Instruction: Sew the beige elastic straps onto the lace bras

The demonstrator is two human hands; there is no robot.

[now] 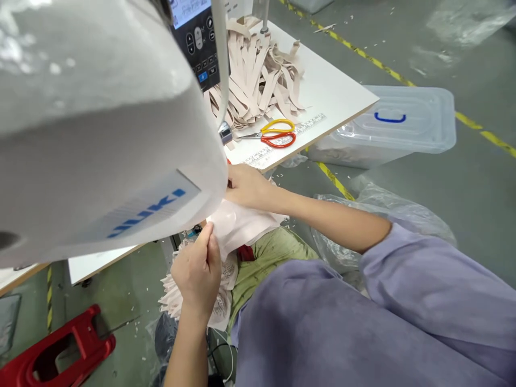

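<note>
A piece of pale pink fabric (pixel 236 223) stretches between my two hands, beneath the head of a white sewing machine (pixel 108 134). My left hand (pixel 197 269) is closed, pinching the fabric's near left edge between thumb and fingers. At its far right side, my right hand (pixel 252 188) is curled over the fabric with the fingers closed; the fingertips are partly hidden behind the machine head. The machine also hides the needle area and part of the fabric.
Scissors (pixel 272 133) with yellow and red handles lie on the white table (pixel 334 91) beside a heap of beige strips (pixel 258 80). A lidded plastic box (pixel 403 121) stands right of the table. Stacked pale pieces (pixel 220 309) hang below my hands. A red stool (pixel 76 344) is at lower left.
</note>
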